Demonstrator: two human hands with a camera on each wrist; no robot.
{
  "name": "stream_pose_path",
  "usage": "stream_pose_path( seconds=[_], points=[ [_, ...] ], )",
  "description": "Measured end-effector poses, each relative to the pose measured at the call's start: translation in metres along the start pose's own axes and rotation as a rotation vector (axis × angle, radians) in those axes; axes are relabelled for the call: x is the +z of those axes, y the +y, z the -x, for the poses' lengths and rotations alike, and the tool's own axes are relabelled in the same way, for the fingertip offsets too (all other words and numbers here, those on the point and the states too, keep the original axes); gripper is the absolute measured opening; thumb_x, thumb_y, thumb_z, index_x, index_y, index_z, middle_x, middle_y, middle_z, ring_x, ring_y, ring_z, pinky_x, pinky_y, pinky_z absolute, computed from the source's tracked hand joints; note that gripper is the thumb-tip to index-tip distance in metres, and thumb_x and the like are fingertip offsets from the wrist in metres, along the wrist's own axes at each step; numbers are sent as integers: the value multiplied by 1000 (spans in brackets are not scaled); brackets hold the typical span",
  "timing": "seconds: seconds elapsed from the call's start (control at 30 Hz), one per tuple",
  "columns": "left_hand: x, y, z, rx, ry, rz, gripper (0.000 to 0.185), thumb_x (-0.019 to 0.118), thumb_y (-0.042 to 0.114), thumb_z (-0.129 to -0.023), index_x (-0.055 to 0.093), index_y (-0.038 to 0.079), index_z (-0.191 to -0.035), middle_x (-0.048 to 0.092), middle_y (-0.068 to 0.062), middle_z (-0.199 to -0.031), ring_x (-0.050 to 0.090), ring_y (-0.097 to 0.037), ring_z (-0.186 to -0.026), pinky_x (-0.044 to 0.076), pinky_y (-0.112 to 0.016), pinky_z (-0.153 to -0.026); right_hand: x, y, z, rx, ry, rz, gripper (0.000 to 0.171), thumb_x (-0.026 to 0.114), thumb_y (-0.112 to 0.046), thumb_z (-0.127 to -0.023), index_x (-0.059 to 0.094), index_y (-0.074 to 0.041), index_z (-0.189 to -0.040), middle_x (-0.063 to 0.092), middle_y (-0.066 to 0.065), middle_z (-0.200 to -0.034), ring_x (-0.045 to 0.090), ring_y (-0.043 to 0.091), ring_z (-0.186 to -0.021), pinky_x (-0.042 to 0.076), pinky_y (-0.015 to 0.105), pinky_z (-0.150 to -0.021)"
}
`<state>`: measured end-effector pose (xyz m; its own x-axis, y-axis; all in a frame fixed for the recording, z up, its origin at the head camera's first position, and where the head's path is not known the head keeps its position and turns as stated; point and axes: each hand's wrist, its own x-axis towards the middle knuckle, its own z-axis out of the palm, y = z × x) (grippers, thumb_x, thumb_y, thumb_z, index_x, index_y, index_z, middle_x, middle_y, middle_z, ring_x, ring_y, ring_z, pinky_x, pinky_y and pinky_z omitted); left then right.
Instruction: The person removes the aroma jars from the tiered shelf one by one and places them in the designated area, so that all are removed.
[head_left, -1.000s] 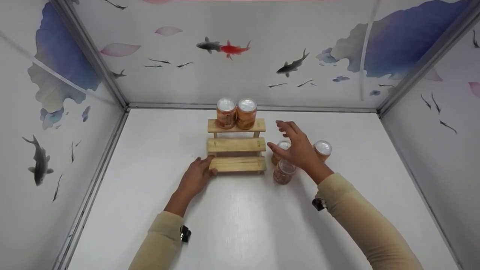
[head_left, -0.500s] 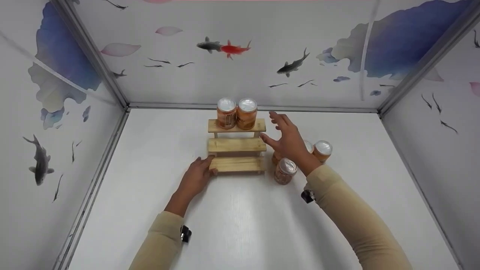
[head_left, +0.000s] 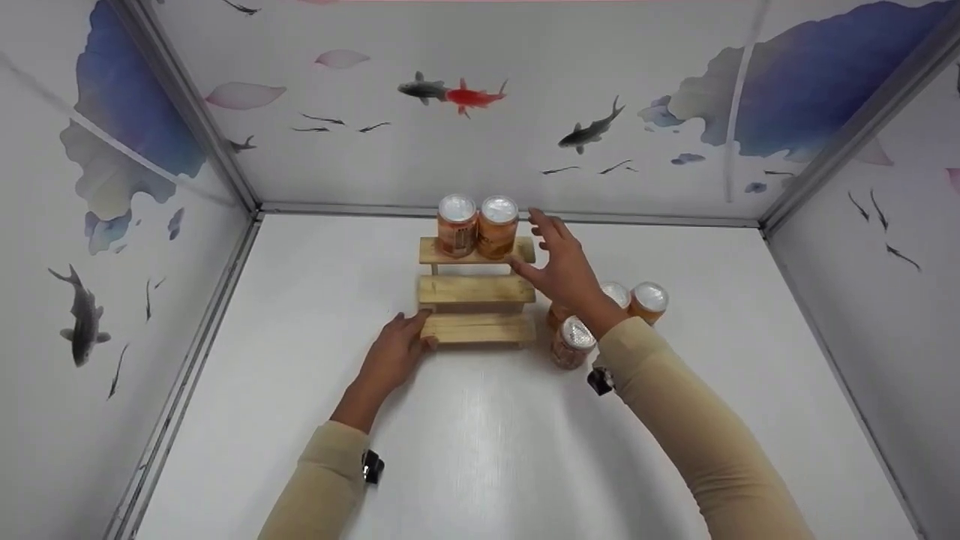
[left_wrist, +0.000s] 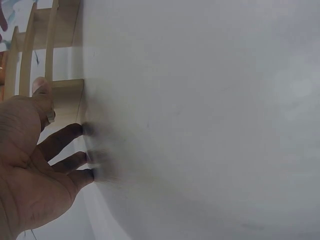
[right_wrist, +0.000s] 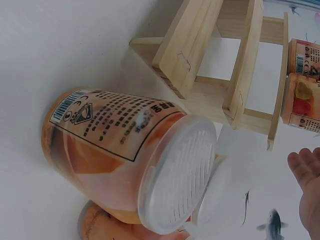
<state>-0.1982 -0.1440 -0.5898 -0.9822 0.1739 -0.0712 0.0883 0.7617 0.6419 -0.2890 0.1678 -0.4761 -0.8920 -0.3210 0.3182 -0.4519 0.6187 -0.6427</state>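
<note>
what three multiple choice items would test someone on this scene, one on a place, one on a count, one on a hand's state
1. Where do the two orange white-lidded jars stand on the three-step wooden rack?
A. top step
B. middle step
C. bottom step

2. How many orange jars stand on the white table right of the rack?
A. one
B. three
C. five

3. What is the right hand doing?
A. gripping a jar
B. lying flat on the table
C. reaching open-fingered towards the rack's top step

Answers:
1. A, the head view shows both jars side by side on the highest board.
2. B, three white lids cluster beside the rack, partly behind the right wrist.
3. C, the fingers are spread near the jars and hold nothing, while the left hand rests on the bottom step's left end.
</note>
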Motion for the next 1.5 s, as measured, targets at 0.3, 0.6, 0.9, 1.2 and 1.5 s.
stream_pose_path(
  seconds=[0.3, 0.6, 0.9, 1.2, 1.5],
  points=[
    [0, -1, 0, 58, 29, 1, 63, 61, 42, -112, 52, 9, -165, 58, -27, -161, 43, -52, -159, 40, -66, -128, 6, -12, -18, -20, -19, -13, 88, 81, -33, -105, 32, -5, -172, 49, 22, -163, 56, 41, -149, 57, 54, -117],
    [-2, 2, 0, 2, -1, -12, 64, 62, 43, -111, 49, 14, -167, 54, -24, -166, 40, -47, -163, 39, -63, -131, 12, -21, -31, 3, -17, 26, 87, 79, -25, -106, 29, -2, -173, 49, 26, -163, 57, 42, -146, 58, 51, -116],
    [1, 3, 2, -8, 1, -21, 66, 59, 48, -111, 47, 19, -169, 52, -23, -168, 39, -44, -164, 41, -63, -129, 19, -19, -34, 28, -11, 5, 84, 77, -29, -108, 31, 0, -171, 52, 27, -157, 61, 42, -140, 58, 54, -113],
    [-1, 6, 4, 40, 19, -60, 62, 64, 38, -112, 48, 16, -168, 55, -25, -165, 43, -48, -161, 47, -66, -124, 22, -17, -35, 15, 28, -25, 82, 81, -22, -104, 35, 1, -168, 55, 27, -148, 62, 42, -136, 61, 57, -108],
    [-2, 8, 4, 10, -2, -62, 64, 62, 40, -112, 46, 18, -170, 56, -22, -165, 41, -45, -163, 43, -62, -128, 26, -16, -36, 31, 65, -61, 81, 83, -18, -102, 38, 3, -166, 55, 26, -148, 63, 39, -135, 61, 48, -112]
  ],
)
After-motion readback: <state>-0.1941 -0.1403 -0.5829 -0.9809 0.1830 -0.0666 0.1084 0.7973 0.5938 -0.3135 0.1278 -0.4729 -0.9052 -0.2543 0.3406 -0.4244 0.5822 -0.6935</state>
